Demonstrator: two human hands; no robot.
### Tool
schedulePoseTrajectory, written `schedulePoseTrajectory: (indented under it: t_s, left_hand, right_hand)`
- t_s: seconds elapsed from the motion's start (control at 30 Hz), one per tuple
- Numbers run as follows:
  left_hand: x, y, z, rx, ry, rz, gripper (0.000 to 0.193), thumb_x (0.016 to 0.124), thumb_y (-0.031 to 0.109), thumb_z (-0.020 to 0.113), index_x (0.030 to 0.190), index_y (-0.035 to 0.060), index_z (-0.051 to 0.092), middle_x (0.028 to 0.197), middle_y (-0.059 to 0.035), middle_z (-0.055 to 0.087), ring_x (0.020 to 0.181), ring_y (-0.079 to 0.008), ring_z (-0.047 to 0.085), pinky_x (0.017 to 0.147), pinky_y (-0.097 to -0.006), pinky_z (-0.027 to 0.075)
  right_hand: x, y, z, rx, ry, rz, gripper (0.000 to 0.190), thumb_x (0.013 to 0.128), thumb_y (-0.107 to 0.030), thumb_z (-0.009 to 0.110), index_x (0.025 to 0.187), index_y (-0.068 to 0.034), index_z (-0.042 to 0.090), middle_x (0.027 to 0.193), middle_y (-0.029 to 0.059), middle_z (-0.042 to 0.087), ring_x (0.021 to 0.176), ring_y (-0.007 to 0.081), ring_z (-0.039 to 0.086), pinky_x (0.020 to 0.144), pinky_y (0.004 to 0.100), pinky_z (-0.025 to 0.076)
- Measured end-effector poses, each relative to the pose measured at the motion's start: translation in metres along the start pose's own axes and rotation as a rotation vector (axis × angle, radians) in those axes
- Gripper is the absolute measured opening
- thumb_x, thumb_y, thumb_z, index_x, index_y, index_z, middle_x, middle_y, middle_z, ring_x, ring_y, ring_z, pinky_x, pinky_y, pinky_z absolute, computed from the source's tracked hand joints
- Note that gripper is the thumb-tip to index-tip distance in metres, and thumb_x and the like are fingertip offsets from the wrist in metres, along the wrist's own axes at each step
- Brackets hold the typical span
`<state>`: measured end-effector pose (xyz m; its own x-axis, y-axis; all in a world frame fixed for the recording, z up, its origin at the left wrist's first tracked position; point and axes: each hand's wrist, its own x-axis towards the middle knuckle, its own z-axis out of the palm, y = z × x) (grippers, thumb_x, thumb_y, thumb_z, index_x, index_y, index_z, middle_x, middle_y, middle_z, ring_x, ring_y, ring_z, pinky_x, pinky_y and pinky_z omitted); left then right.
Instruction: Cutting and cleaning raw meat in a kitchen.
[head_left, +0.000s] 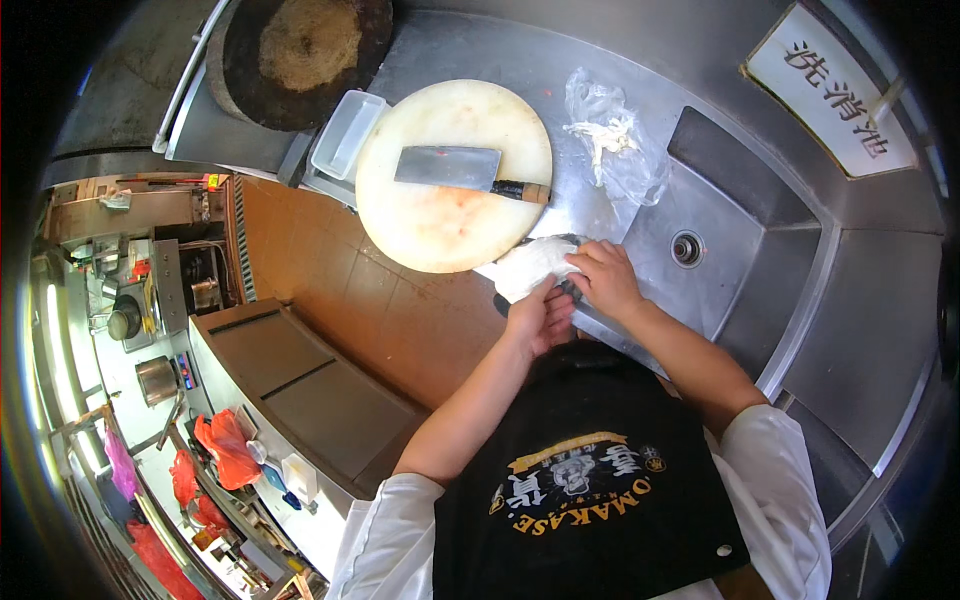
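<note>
My right hand (606, 277) has its fingertips on a white, cloth-like bundle (534, 266) at the edge of the steel counter. Against the bundle's near side lies my left hand (544, 319), palm partly up and fingers apart; whether it grips anything is unclear. Something dark shows beneath the bundle. Just beyond it stands a round white chopping board (450, 232). A cleaver (448, 167) lies flat on the board, its handle pointing right. To the board's right, a clear plastic bag (637, 169) lies crumpled with pale scraps (611, 137) on it.
A steel sink basin (705, 232) with a drain is at the right. An empty plastic tub (349, 135) sits left of the board, near a large dark round block (307, 52). Low brown cabinets (307, 382) stand across the tiled floor (382, 300). A steel pot (157, 381) stands farther left.
</note>
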<state>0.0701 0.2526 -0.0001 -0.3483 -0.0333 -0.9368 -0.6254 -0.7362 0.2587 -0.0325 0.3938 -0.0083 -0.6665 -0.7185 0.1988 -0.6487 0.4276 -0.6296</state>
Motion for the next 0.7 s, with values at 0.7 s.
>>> schedulePoseTrajectory:
  t_s: [0.7]
  left_hand:
    - [0.004,-0.005,0.035,-0.378,0.084,0.343,0.020,0.091,0.014,0.067,0.099,0.0109,0.049,0.086,-0.0027,0.062,0.076,-0.0132,0.061,0.071,-0.0284,0.051]
  right_hand:
    - [0.001,-0.017,0.000,0.366,-0.012,0.328,0.013,0.077,-0.011,0.071,0.086,-0.002,0.067,0.085,0.0141,0.063,0.082,0.0327,0.061,0.074,0.0405,0.048]
